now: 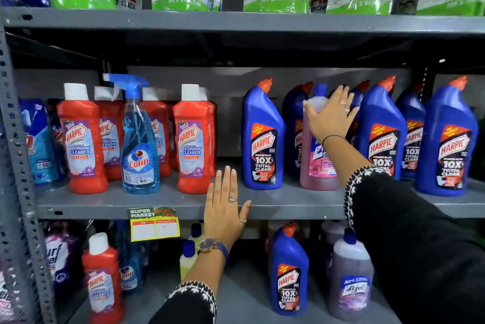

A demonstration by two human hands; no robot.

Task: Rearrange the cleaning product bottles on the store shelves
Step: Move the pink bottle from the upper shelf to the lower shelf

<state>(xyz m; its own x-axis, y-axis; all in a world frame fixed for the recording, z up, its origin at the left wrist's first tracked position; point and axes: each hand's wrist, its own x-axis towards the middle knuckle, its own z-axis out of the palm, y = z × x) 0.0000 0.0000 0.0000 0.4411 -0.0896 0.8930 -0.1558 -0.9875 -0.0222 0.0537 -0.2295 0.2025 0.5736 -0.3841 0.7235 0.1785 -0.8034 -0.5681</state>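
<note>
Fingers of R hand gripping pink bottle, L hand open, Harpic 10X bottle beside.

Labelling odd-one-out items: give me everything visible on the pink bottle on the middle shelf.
The pink bottle is translucent plastic holding pink liquid, with a blue cap and a pink floral front label, partly hidden. It stands upright on the middle shelf, among blue Harpic bottles. The right hand lies over its shoulder, fingers spread; whether that is a firm grip is unclear.
</note>
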